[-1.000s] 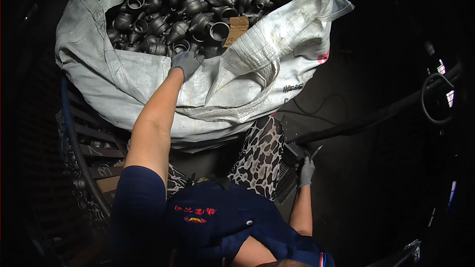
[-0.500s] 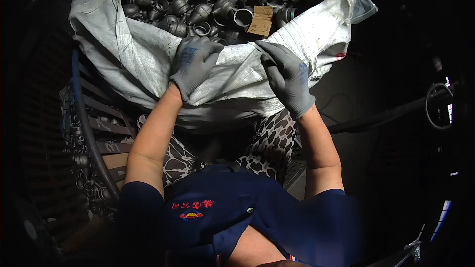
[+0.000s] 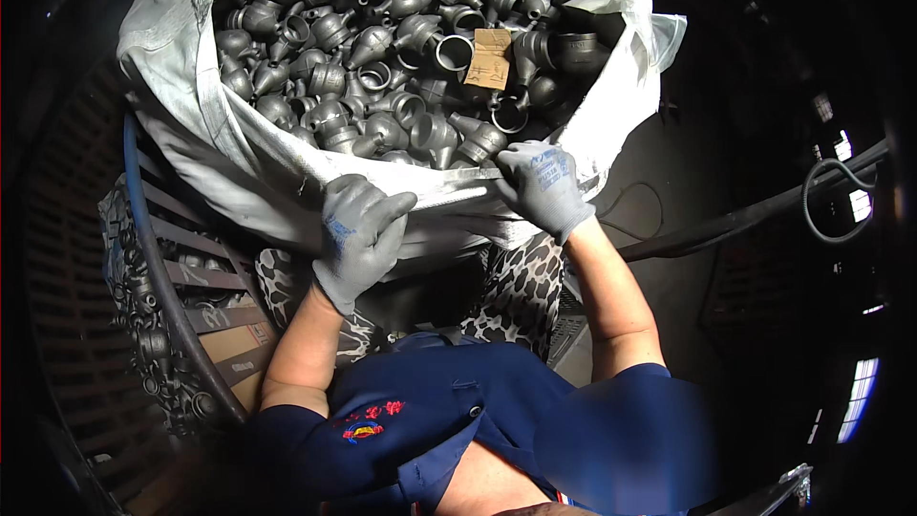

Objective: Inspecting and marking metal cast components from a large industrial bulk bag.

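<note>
A big white woven sack stands in front of me, full of several dark grey metal funnel-shaped fittings. My left hand, in a grey glove, grips the sack's near rim and presses it down. My right hand, gloved the same, pinches the rim further right, beside the fittings at the front of the pile. A small brown cardboard tag lies on top of the fittings.
A wooden pallet with a blue hose over it lies at the left, with more fittings under it. A black cable runs across the dark floor at the right.
My right hand came up from low at my side to the sack's rim. Both hands have pulled the rim down and toward me, baring more of the fittings.
</note>
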The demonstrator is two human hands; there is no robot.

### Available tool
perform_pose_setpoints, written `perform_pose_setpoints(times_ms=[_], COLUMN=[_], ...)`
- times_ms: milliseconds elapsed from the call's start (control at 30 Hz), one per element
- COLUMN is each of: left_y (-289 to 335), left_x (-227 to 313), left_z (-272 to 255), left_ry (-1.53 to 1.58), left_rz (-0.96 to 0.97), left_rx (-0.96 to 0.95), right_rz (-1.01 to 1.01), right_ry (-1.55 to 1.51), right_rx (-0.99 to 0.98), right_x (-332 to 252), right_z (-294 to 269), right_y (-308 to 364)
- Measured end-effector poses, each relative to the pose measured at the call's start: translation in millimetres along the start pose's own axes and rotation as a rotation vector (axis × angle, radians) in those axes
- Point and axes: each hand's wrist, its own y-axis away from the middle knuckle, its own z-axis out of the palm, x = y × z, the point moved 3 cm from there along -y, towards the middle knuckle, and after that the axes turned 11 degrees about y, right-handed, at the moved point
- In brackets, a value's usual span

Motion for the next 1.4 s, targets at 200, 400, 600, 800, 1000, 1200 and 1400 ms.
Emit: perform_pose_setpoints(times_ms=[200,400,600,800,1000,1200,1400], left_y=[-14.6,-83.2,-187.2,-165.6,-158.1,-217.9,-227.5], left_x=[-33.0,-41.4,-95.7,-156.8,-192.0,-196.1,-61.8], left_z=[29.3,37.7,122.7,204.2,192.6,109.4,94.9], left_ry=[-0.100,0.622,0.254,-0.490,-0.481,-0.455,0.884], left_rz=[-0.068,-0.548,-0.270,-0.095,-0.105,-0.131,-0.268], left_rx=[-0.094,-0.034,-0.179,-0.575,-0.269,0.193,0.267], right_rz=[0.066,0.096,0.176,0.162,0.134,0.136,0.168], right_ry=[0.056,-0.120,-0.210,-0.312,-0.372,-0.428,-0.475], right_rx=[0.147,0.267,0.372,0.424,0.475,0.486,0.495], right_x=[8.1,10.1,13.3,19.9,21.2,28.8,33.1], right_z=[37.9,53.2,72.7,92.5,94.3,101.5,105.2], right_y=[10.5,16.8,21.7,15.9,17.2,20.3,18.7])
